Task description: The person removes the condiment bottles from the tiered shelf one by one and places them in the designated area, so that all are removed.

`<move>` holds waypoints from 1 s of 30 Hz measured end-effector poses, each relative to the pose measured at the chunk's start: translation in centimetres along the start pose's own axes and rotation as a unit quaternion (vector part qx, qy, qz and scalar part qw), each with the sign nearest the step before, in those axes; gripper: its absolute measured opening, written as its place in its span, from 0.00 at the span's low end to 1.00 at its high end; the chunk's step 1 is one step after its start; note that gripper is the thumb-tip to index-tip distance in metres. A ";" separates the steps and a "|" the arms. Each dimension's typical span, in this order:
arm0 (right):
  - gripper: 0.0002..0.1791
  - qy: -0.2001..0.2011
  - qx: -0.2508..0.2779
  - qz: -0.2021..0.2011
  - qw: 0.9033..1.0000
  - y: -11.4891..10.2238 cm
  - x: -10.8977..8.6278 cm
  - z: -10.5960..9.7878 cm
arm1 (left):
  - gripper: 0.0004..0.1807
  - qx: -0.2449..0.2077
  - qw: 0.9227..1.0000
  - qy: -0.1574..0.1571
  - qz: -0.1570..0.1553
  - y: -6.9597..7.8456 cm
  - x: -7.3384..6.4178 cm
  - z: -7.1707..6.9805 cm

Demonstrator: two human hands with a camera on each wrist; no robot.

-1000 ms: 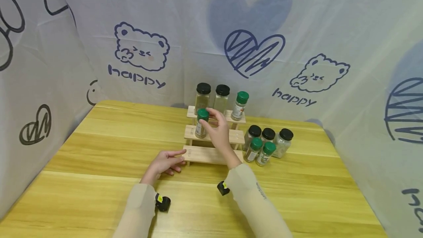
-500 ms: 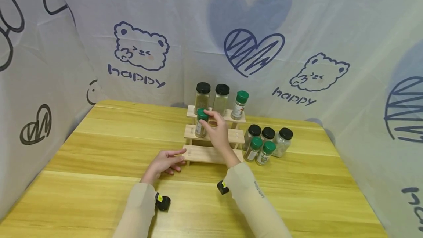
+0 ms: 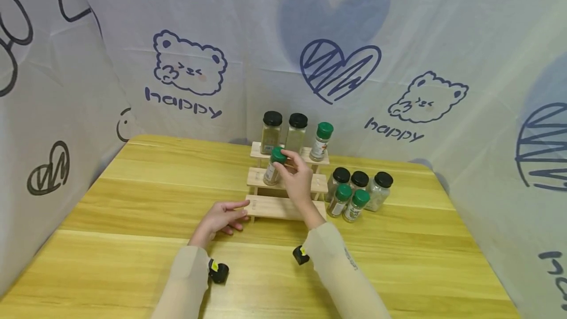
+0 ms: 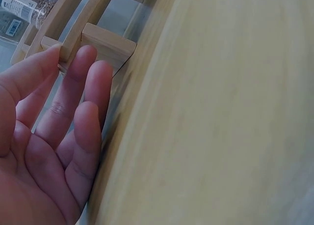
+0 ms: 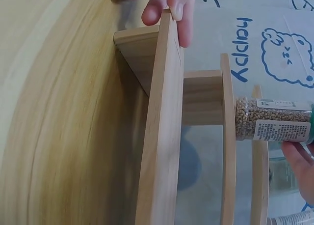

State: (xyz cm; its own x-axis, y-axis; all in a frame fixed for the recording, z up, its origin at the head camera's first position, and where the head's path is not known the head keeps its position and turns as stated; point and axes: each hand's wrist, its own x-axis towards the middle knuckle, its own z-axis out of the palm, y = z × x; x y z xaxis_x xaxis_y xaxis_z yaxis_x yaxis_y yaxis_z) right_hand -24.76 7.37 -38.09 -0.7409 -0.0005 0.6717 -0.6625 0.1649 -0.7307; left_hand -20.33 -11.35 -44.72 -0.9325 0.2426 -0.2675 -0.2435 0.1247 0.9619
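Observation:
My right hand (image 3: 299, 183) pinches a small green-capped spice jar (image 3: 271, 174) between thumb and fingers near its cap. That jar leans slightly to the right at the left part of the middle step of a three-step wooden rack (image 3: 283, 207). Brown grains and a printed label show through its side in the right wrist view, its base right at the step (image 5: 228, 136). With thumb above and fingers below, my left hand (image 3: 225, 218) grips the left end of the lowest step. The left wrist view shows those fingertips (image 4: 87, 55) at the wood.
Two black-capped jars (image 3: 296, 134) and a green-capped jar (image 3: 321, 146) stand on the top step. Right of the rack, several jars (image 3: 357, 206) with black or green caps stand close together on the wooden table (image 3: 412, 245). A printed cloth (image 3: 266, 38) hangs behind.
The right hand has shifted slightly right with the spice jar, whose cap now tips to the right. My left hand stays in place on the rack.

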 end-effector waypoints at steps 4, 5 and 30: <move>0.16 0.011 -0.004 0.005 1.000 0.0 -0.1 -0.5 | 0.22 -0.002 1.000 -0.003 0.000 -0.1 0.0 0.0; 0.16 0.014 -0.005 0.006 1.000 0.0 -0.1 -0.6 | 0.22 -0.002 1.000 -0.004 0.001 -0.1 0.0 0.0; 0.17 0.068 -0.022 -0.027 0.997 -1.1 -1.8 -5.1 | 0.23 -0.011 1.000 0.004 -0.005 -2.7 2.2 -0.7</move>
State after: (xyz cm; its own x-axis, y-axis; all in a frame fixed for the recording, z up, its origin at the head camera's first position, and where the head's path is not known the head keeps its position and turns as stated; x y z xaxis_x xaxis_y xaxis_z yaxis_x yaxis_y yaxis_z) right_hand -22.15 12.22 -37.89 -0.6803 0.1226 0.7226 -0.6934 0.2120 -0.6887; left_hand -21.94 -11.83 -47.88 -0.9319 0.2339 -0.2772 -0.2588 0.1066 0.9600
